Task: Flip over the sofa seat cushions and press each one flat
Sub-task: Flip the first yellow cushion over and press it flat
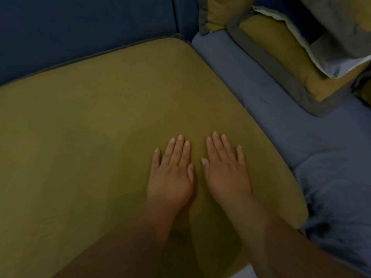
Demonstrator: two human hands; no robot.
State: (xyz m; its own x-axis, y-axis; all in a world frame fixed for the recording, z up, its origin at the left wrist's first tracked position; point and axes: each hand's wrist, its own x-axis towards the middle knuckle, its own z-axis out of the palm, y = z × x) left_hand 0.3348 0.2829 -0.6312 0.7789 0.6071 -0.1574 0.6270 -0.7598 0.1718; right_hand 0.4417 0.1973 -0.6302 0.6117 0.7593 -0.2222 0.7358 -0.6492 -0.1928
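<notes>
**Item: seat cushion (90, 127), olive, on blue sofa.** It lies flat on the seat with its rear edge against the backrest (80, 27). Its long axis runs left to right and the left end is out of view. The right edge slants from the rear corner down to the front corner.

**Left hand (170, 173), right hand (226, 171).** Both are palm-down, side by side, thumbs inward and just apart. They rest on the cushion's front right part. The grip of each is apart, with fingers straight and nothing held, so this reads as the pressing step. The right hand is nearer the slanted edge, and the left is nearer the broad middle.

**Room.** Most of the cushion surface lies left of the hands and rearward toward the backrest, so the next press likely goes that way.

**Adjoining.** A bare seat base (301, 147), blue-grey, lies right of the slanted edge. A bordered cushion (281, 63), olive with grey trim, lies on its far part, well apart from the hands. It is probably the next to be turned, and the right hand is nearer it.
</notes>
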